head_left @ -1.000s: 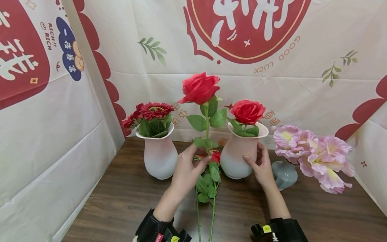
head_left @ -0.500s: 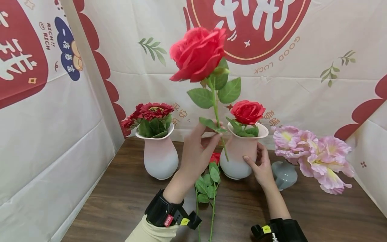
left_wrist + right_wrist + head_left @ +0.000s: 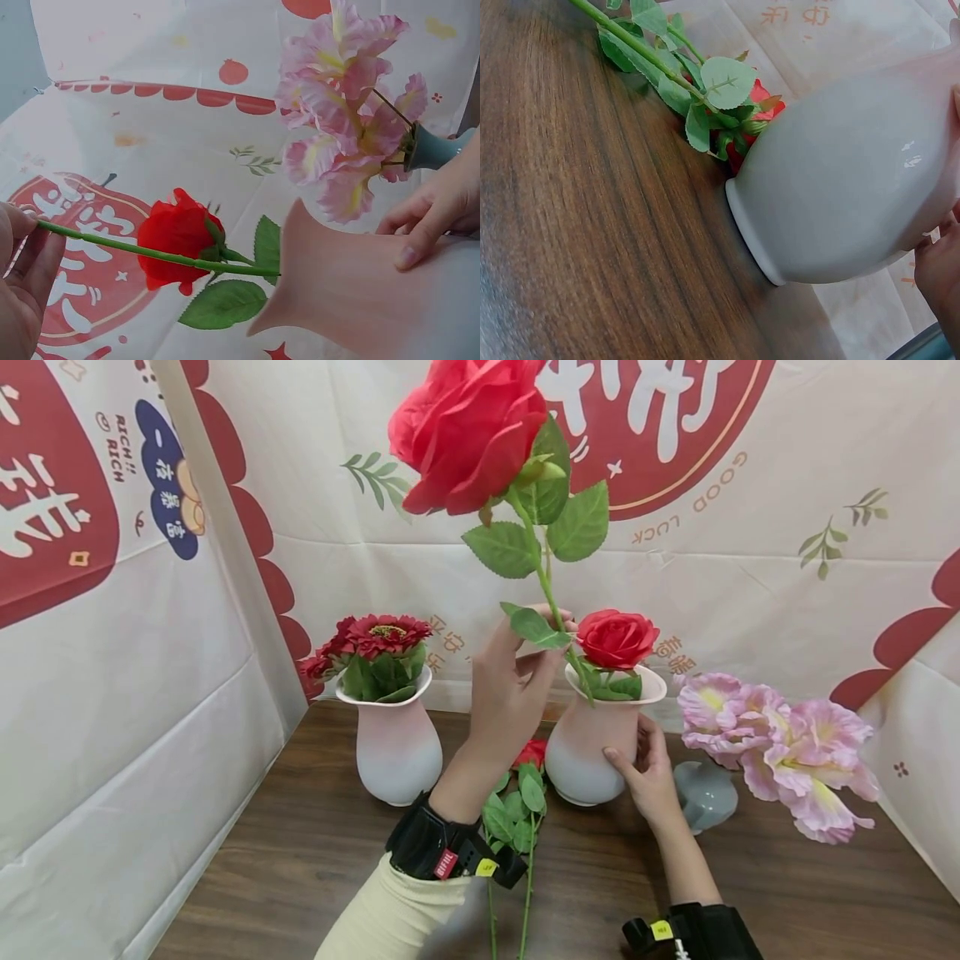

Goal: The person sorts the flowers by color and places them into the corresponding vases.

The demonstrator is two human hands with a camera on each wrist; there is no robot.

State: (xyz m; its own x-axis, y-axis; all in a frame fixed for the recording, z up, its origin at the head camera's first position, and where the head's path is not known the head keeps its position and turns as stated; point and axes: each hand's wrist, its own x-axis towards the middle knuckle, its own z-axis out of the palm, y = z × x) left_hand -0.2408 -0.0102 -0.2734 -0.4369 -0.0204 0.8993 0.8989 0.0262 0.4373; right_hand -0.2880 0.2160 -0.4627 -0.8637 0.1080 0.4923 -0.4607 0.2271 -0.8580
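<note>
My left hand [image 3: 513, 685] pinches the green stem of a large red rose [image 3: 472, 439], its bloom raised high. In the left wrist view the lower end of that stem [image 3: 157, 253] reaches right to the lip of the pink-and-white vase [image 3: 360, 277]. My right hand [image 3: 648, 772] grips this vase [image 3: 592, 752] by its right side, thumb across the front. Another red rose [image 3: 617, 639] stands in the vase with its leaves over the rim. The right wrist view shows the vase's pale base [image 3: 840, 172] on the table, with some right-hand fingers [image 3: 941, 255] on its side.
More red roses [image 3: 531, 753] lie on the wooden table [image 3: 285, 860], stems toward me. At left stands a matching vase [image 3: 397, 752] of dark red flowers [image 3: 386, 635]. A small grey-blue vase [image 3: 705, 793] with pink flowers [image 3: 780, 743] stands right. Printed cloth [image 3: 360, 577] hangs behind.
My left hand has lifted the rose up and to the right, bringing its stem end from low near the table to the vase's rim. The right hand keeps its grip on the vase.
</note>
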